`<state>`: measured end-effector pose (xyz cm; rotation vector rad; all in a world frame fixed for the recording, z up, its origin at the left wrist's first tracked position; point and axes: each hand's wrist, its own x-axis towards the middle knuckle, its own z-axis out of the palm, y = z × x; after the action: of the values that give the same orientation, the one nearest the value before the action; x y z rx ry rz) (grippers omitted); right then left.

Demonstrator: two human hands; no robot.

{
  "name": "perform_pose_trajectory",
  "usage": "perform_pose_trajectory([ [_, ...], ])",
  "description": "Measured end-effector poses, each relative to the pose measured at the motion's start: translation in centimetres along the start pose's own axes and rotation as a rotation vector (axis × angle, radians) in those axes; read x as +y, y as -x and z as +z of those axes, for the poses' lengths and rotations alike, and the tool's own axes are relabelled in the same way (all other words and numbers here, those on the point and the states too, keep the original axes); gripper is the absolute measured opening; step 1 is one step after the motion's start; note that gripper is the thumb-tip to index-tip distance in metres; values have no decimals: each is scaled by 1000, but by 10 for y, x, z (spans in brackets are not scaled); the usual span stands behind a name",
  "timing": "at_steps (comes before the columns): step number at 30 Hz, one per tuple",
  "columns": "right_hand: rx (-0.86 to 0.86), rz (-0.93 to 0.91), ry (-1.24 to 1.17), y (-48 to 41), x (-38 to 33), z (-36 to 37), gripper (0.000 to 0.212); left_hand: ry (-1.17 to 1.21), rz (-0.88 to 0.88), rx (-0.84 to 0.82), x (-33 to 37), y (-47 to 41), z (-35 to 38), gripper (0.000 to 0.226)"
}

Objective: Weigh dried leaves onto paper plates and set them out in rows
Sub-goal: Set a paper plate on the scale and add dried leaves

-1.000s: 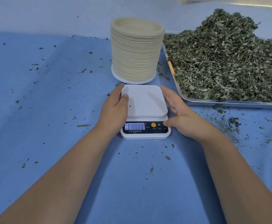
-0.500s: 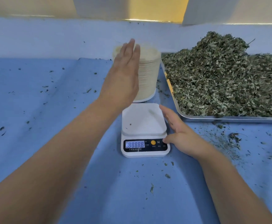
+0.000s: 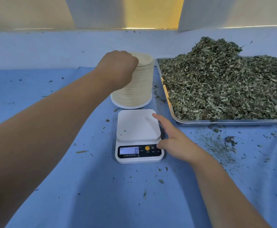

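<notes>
A tall stack of cream paper plates (image 3: 137,86) stands behind a white digital scale (image 3: 138,125) whose display reads 0. My left hand (image 3: 118,66) reaches over the near left rim of the stack's top, its fingers curled down and hidden behind the knuckles, so any grasp on a plate is out of sight. My right hand (image 3: 174,140) rests against the scale's right side with straight fingers, the thumb at the front panel's right end. A large heap of dried green leaves (image 3: 221,83) fills a metal tray (image 3: 216,122) to the right.
A blue cloth (image 3: 68,186) covers the table, strewn with leaf crumbs, thickest just in front of the tray. A pale wall runs along the far edge. Bare cloth stretches left of the stack and in front of the scale.
My left hand left the scale, rose to the plate stack and curled its fingers over the top. The scale's display changed from all eights to 0. My right hand stayed by the scale.
</notes>
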<state>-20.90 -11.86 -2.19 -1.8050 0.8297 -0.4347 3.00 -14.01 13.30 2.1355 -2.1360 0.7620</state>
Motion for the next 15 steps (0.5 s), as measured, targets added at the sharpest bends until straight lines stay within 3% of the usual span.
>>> perform_pose_trajectory([
  [6, 21, 31, -9, 0, -2, 0, 93, 166, 25, 174, 4, 6, 14, 45],
  [11, 14, 26, -12, 1, -3, 0, 92, 213, -18, 166, 1, 5, 15, 38],
  [15, 4, 18, -9, 2, -1, 0, 92, 271, -62, 161, -2, 4, 11, 45],
])
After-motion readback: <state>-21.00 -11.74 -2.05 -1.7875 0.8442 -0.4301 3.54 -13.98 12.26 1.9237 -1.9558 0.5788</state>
